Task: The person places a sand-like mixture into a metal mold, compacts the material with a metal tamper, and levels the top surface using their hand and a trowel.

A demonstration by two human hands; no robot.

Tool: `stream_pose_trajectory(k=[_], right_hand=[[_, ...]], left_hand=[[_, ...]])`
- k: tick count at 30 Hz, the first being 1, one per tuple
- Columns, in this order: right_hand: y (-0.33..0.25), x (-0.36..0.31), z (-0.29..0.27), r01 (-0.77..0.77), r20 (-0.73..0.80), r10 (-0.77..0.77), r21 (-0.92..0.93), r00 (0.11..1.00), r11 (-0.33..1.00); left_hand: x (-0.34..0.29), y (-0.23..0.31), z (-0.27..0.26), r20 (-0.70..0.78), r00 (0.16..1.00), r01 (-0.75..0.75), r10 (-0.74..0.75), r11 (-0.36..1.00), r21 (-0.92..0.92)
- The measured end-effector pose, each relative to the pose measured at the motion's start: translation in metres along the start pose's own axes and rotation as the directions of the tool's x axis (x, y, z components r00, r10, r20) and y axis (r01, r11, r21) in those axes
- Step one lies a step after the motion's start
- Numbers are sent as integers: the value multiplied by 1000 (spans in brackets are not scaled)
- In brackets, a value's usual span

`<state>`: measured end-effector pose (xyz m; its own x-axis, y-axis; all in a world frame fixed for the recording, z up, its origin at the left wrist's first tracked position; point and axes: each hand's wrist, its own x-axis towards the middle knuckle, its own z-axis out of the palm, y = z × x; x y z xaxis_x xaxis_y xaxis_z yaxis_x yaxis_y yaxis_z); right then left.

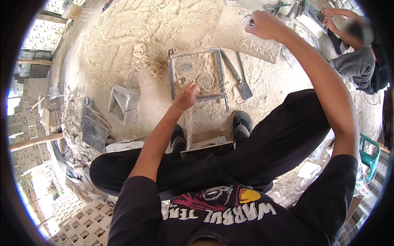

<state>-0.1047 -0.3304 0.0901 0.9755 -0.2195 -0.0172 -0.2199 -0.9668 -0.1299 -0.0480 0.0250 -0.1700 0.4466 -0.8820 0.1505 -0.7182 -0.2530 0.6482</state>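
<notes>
The two hands are well apart here. Down in the middle, the left hand [187, 96] is at the near side of a square grey frame [221, 74], fingers bent toward the sand inside; whether they grip anything, I can't tell. Up and away to the right, the right hand [264, 26] is curled into a fist over a flat board [230, 37] dusted with sand. A small dark patch shows by its fingers, and I can't make out if that's something held.

Back to the frame, lying flat on the ground between the sand heap [152, 28] and the person's shoes [243, 122]. Inside it, a large round patch [204, 81] sits right by the left hand, with a smaller dark disc [186, 67] farther off. Just outside on the right lies a flat-bladed tool [245, 90], a thin rod beside it. Over to the left stands a grey block [124, 103] with angled openings. And at the upper right, another person [357, 57] has both hands at a box-like thing [310, 19].
</notes>
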Motion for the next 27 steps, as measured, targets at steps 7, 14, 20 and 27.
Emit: stream_pose_trajectory(k=[7, 14, 20, 27], right_hand=[[-2, -5, 3, 19, 32, -19, -6, 999, 1000], [7, -16, 8, -17, 8, 18, -33, 1000, 999], [6, -13, 8, -26, 5, 26, -29, 1000, 999], [15, -15, 8, -64, 36, 65, -29, 997, 998]], left_hand=[[-1, 2, -2, 15, 1000, 13, -15, 994, 110], [5, 11, -19, 93, 980, 143, -177, 946, 290], [-22, 17, 23, -46, 999, 32, -8, 834, 551], [-34, -6, -5, 11, 996, 58, -85, 768, 638]])
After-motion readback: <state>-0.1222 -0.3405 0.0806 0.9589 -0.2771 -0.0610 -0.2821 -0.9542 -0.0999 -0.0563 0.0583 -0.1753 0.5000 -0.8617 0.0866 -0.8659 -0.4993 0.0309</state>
